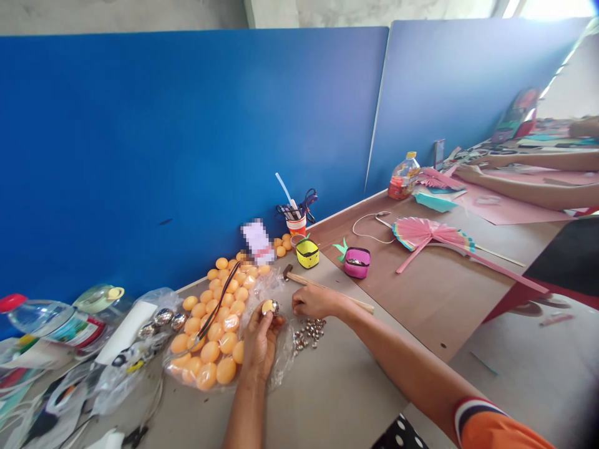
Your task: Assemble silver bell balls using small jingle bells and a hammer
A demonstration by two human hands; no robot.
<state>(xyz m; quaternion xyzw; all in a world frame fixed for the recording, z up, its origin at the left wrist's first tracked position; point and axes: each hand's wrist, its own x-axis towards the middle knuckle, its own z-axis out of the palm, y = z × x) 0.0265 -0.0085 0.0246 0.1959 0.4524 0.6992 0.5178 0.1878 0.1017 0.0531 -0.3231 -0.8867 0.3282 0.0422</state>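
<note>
My left hand (262, 343) is closed around an orange ball (270, 307) partly covered with shiny silver tack-like studs. The ball is held up between thumb and fingers, at the right edge of a clear plastic bag full of orange balls (210, 352). To its right, my right hand (316, 302) is curled with its fingertips together; whether a stud is in them is hidden. Just below that hand lies a loose pile of small silver studs (309, 335). A hammer (287, 272) with a wooden handle lies behind my right hand, partly covered by it.
Yellow (307, 254) and magenta (357, 263) small baskets stand behind the hammer, near a paper cup (296, 224) of tools. Bottles and plastic bags crowd the left. At right are a pink paper fan (430, 236), a juice bottle (404, 177) and another person's arms (524, 184).
</note>
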